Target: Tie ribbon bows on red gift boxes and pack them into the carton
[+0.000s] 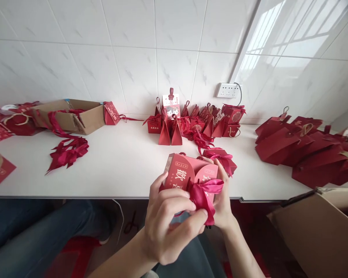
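White table: stretching across the view, bearing several groups of red packages.
Dark red packages: crowding together at the table's right end.
Cardboard carton: standing open at the left, ribbon trailing over its side.
Left hand: reaching across the box's front, thumb and fingers closing on the bow.
Right hand: clasping the box's right side.
Red gift box: being held up at the table's front edge.
Magenta bow: lying against the box's front.

wall — veined white tile | window reflection — upper right | table, white | stool, red
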A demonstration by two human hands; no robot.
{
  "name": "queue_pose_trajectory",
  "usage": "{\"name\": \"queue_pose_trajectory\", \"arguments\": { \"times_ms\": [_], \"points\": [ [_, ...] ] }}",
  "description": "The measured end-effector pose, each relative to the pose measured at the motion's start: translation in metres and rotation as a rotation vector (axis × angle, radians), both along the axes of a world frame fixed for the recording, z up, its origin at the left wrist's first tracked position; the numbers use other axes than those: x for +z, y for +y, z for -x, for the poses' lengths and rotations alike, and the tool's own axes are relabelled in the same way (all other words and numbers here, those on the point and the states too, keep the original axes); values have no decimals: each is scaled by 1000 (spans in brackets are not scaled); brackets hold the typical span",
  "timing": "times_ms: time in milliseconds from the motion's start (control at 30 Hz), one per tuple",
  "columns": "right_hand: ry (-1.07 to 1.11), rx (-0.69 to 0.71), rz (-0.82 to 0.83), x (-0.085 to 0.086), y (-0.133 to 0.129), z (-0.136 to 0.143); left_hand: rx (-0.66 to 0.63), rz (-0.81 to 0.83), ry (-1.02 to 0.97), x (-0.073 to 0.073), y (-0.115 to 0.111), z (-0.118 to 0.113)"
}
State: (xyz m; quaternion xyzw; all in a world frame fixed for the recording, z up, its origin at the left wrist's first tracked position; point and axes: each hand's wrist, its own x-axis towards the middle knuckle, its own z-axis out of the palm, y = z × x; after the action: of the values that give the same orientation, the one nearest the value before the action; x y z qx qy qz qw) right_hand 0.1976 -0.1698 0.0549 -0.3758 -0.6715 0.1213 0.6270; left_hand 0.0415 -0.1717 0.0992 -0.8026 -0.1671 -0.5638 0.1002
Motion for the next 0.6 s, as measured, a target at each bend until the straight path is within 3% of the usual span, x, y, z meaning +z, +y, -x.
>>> {"name": "queue_pose_trajectory", "arguments": {
  "times_ms": [600],
  "points": [
    [3, -63, -49, -2, -9, -3, 20, -56, -6, 3, -9, -5]
  ]
}}
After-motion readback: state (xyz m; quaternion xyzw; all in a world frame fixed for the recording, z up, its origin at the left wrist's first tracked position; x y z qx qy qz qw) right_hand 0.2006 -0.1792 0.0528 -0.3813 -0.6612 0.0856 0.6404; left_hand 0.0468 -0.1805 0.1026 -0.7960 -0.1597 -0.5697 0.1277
